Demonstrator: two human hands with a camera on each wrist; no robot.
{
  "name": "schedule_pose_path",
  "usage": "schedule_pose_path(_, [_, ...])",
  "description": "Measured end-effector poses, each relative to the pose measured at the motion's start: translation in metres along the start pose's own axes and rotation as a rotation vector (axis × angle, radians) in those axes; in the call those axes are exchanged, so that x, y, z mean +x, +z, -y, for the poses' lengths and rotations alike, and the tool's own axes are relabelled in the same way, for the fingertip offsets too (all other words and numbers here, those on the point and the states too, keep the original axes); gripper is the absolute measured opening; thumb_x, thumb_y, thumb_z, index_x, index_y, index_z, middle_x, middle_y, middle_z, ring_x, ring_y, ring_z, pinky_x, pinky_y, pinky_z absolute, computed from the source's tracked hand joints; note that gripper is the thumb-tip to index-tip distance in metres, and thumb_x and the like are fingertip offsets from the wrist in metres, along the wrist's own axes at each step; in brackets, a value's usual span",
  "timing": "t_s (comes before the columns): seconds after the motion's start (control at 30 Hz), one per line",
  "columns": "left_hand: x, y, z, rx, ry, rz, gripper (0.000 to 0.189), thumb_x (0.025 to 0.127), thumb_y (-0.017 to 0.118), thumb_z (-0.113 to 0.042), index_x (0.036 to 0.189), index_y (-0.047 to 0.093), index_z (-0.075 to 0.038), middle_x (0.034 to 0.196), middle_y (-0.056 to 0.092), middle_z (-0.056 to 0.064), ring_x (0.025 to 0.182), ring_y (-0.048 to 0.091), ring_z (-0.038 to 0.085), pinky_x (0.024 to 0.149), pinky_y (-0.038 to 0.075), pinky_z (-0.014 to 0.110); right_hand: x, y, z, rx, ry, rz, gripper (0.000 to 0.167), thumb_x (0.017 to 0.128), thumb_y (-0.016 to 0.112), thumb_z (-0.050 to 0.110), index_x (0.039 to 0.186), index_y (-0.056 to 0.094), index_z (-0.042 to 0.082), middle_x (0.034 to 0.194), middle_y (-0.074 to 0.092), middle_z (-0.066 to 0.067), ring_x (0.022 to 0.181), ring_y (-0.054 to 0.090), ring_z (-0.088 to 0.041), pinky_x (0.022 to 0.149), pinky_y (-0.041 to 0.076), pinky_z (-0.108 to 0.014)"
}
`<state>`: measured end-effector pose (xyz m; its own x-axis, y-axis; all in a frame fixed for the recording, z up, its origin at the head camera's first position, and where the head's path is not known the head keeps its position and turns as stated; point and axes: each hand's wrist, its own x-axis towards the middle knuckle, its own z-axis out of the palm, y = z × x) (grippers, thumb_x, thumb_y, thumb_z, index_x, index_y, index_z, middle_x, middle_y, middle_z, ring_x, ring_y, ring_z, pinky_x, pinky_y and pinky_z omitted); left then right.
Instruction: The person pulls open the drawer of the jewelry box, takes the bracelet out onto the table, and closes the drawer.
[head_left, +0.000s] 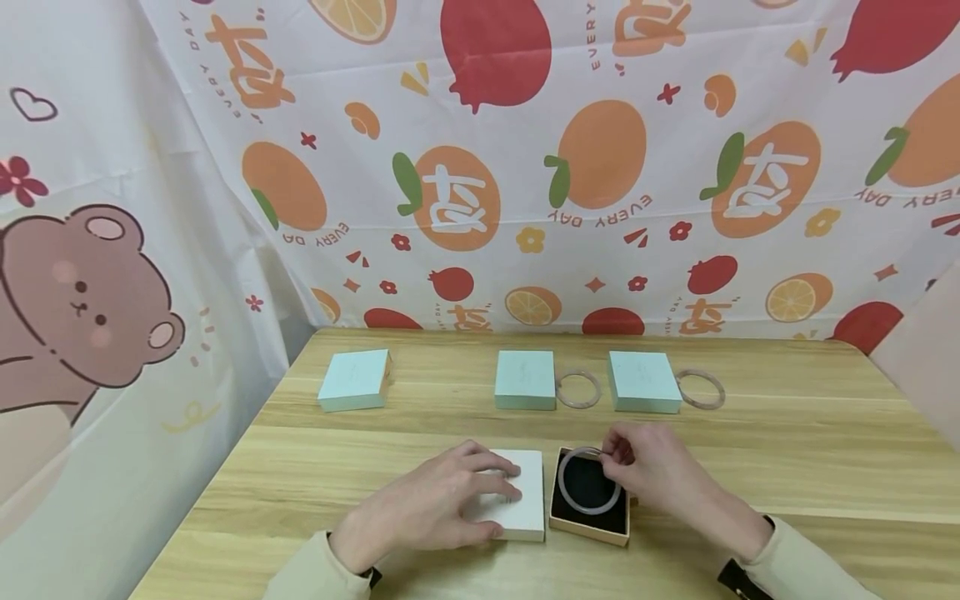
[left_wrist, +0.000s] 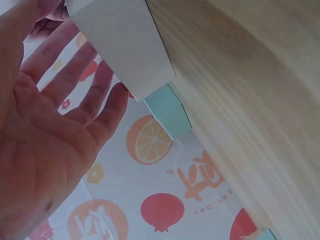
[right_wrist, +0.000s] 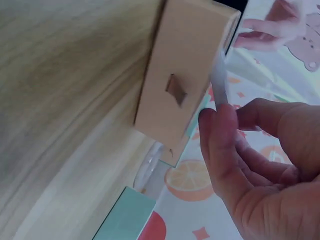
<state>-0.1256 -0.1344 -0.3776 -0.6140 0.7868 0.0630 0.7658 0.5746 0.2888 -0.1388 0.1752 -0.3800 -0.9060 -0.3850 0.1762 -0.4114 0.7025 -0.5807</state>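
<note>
Between the thumb and fingers of my right hand (head_left: 652, 467) is a pinched bangle (head_left: 588, 511), pale and translucent. It lies over an open tan box tray (head_left: 588, 533) lined with black. In the right wrist view, the bangle (right_wrist: 219, 82) appears edge-on beside the tray's tan side (right_wrist: 175, 60), which has a small pull tab (right_wrist: 176, 90). My left hand (head_left: 442, 500) rests spread-fingered on a white box cover (head_left: 531, 500) left of the tray. The left wrist view shows its fingers straight along the white cover (left_wrist: 125, 45).
Three pale blue boxes, the left (head_left: 352, 379), middle (head_left: 525, 379) and right (head_left: 645, 379), stand along the back of the wooden table (head_left: 300, 475). One bangle (head_left: 578, 407) lies beside the middle box, another (head_left: 702, 407) beside the right one. A fruit-print cloth (head_left: 517, 275) hangs behind.
</note>
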Motion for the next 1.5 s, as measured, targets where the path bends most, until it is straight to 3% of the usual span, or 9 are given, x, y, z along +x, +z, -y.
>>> schedule_pose_path(0.13, [0.000,0.002,0.001,0.005,0.006,-0.008,0.032,0.090,0.076,-0.033,0.121,0.073,-0.027,0.138,0.064,-0.007,0.125,0.056,0.015,0.105,0.049,0.033,0.001,-0.006,-0.002,0.076,0.011,0.082,0.004,0.089,0.072,0.005,0.092,0.073,0.008,0.077,0.067,0.006,0.066,0.057,0.002,0.057,0.051,-0.020])
schedule_pose_path(0.33, [0.000,0.002,0.001,0.008,0.004,-0.004,0.031,0.091,0.076,-0.033,0.121,0.073,-0.027,0.139,0.065,-0.007,0.126,0.055,0.015,0.105,0.049,0.033,0.003,-0.017,-0.004,0.229,0.080,0.172,0.013,0.093,0.068,0.004,0.104,0.073,0.001,0.080,0.068,-0.001,0.061,0.066,-0.010,0.054,0.055,-0.024])
schedule_pose_path(0.6, [0.000,0.002,0.002,0.013,0.006,-0.003,0.032,0.091,0.075,-0.034,0.123,0.073,-0.028,0.139,0.064,-0.007,0.127,0.055,0.016,0.105,0.050,0.034,0.015,-0.023,-0.006,0.231,0.071,0.137,0.013,0.093,0.067,0.003,0.103,0.073,-0.003,0.078,0.072,-0.005,0.062,0.068,-0.014,0.054,0.055,-0.024])
schedule_pose_path(0.87, [0.000,0.001,0.005,0.013,0.021,0.005,0.033,0.093,0.073,-0.036,0.126,0.072,-0.028,0.141,0.063,-0.007,0.129,0.055,0.016,0.106,0.050,0.035,0.035,-0.023,-0.007,0.259,0.122,0.069,0.015,0.093,0.068,0.005,0.105,0.075,0.000,0.082,0.073,-0.008,0.064,0.070,-0.012,0.059,0.058,-0.025])
schedule_pose_path(1.17, [0.000,0.000,0.006,0.005,0.017,0.006,0.034,0.093,0.073,-0.036,0.126,0.072,-0.027,0.142,0.063,-0.007,0.129,0.055,0.016,0.107,0.050,0.036,0.066,-0.009,-0.004,0.360,0.247,0.066,0.021,0.093,0.067,0.007,0.110,0.073,-0.004,0.089,0.074,-0.014,0.066,0.073,-0.015,0.067,0.063,-0.040])
schedule_pose_path(1.5, [0.001,-0.001,0.005,-0.012,0.006,0.019,0.035,0.093,0.073,-0.036,0.127,0.072,-0.027,0.143,0.063,-0.007,0.131,0.054,0.016,0.108,0.049,0.036,0.095,0.009,0.002,0.413,0.219,0.075,0.018,0.093,0.067,0.005,0.108,0.074,-0.003,0.092,0.075,-0.021,0.065,0.074,-0.019,0.067,0.063,-0.041])
